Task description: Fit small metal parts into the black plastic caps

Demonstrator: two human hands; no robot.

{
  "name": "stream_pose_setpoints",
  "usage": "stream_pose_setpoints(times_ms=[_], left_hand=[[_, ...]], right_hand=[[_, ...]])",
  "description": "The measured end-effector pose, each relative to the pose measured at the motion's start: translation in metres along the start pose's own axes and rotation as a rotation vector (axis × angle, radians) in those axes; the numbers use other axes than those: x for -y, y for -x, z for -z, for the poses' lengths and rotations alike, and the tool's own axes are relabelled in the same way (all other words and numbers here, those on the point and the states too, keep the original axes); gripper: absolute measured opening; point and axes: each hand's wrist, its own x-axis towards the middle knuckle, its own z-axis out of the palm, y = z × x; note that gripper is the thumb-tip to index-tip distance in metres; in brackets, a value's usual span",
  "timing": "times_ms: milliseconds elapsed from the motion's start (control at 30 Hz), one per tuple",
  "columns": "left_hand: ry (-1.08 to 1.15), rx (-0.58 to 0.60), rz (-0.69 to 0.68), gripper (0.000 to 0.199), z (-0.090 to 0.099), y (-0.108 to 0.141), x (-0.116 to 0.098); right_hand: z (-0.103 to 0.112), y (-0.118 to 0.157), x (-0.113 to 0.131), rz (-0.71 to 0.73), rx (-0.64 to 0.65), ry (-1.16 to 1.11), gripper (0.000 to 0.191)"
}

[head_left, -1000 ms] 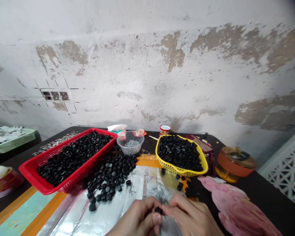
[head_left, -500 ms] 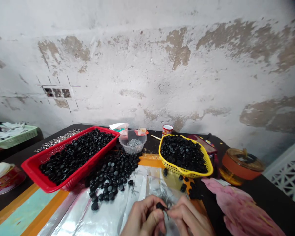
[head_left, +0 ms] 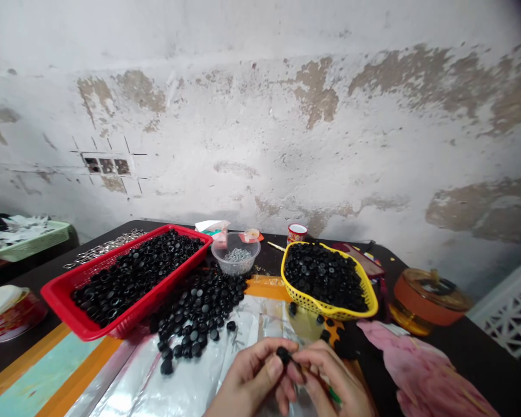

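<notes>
The black plastic cap (head_left: 283, 354) is pinched between the thumb and fingertips of the left hand (head_left: 247, 376), held just above the sheet below. The fingers (head_left: 307, 358) of the right hand (head_left: 330, 379) are curled in close against it. Whether they are clenched on the cap or on something thinner cannot be told, as the contact is partly hidden. A small green item (head_left: 334, 395) shows beside the right hand, but what it is cannot be made out. A firm but light fingertip pinch is judged best here, with the cap's working face kept in view, since so small a piece is easily turned or dropped.

Beneath the hands lies a silver foil sheet (head_left: 186, 388), with a loose heap of black caps (head_left: 195, 313) spread on it. Further out, more caps fill a red plastic basket (head_left: 147, 293) and a yellow perforated basket (head_left: 330, 313). Between them stands a clear plastic bowl (head_left: 235, 262) of small metal pieces (head_left: 237, 255). A pink cloth (head_left: 417, 370) lies to the right, near an orange lidded tin (head_left: 429, 301).
</notes>
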Motion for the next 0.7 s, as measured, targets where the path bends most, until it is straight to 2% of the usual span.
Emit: stream_pose_setpoints(times_ms=[133,233,467,700], left_hand=[[-0.006,-0.091,-0.008,0.036,-0.002,0.000,-0.012],[-0.056,-0.134,-0.011,0.035,-0.005,0.001,-0.020],[-0.124,-0.182,0.008,0.035,-0.008,0.002,-0.013],[-0.229,-0.206,0.035,0.039,-0.010,0.001,-0.017]], right_hand=[[0.015,-0.008,0.000,0.089,0.095,0.116,0.021],[0.024,-0.010,0.002,0.132,0.100,0.227,0.023],[0.029,-0.014,0.012,0.349,0.111,0.351,0.033],[0.032,-0.013,0.008,0.378,0.159,0.372,0.033]])
